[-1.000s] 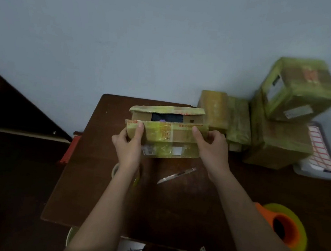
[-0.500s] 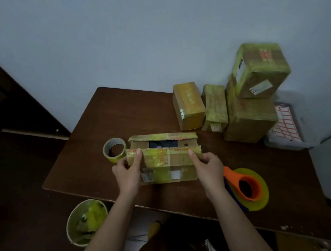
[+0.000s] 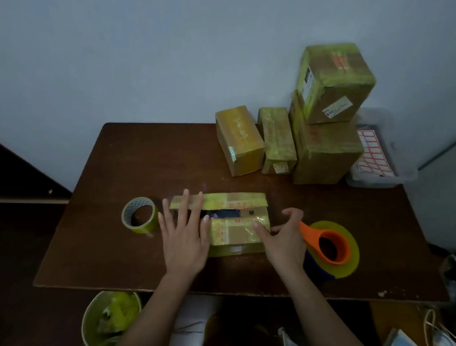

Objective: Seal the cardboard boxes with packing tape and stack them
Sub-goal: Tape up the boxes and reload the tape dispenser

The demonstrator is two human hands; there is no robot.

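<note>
A flat cardboard box (image 3: 236,225) wrapped in yellowish tape lies on the brown table (image 3: 142,163), its top flaps slightly apart with a dark gap between them. My left hand (image 3: 183,230) lies flat over the box's left end, fingers straight. My right hand (image 3: 285,236) is at the box's right end, fingertips touching its top edge. A roll of packing tape (image 3: 140,215) stands just left of the box. An orange tape dispenser (image 3: 329,245) with a tape roll sits right of my right hand.
At the back right of the table stand a yellow taped box (image 3: 237,139), a narrow taped box (image 3: 277,140), and a large box (image 3: 325,152) with another box (image 3: 335,82) stacked on it. A tray of red-edged labels (image 3: 376,158) sits beside them. A bin (image 3: 109,320) stands under the table's front edge.
The box was held up in both hands and has come down flat onto the table. My left hand has spread flat on top of it, and my right hand has loosened its grip.
</note>
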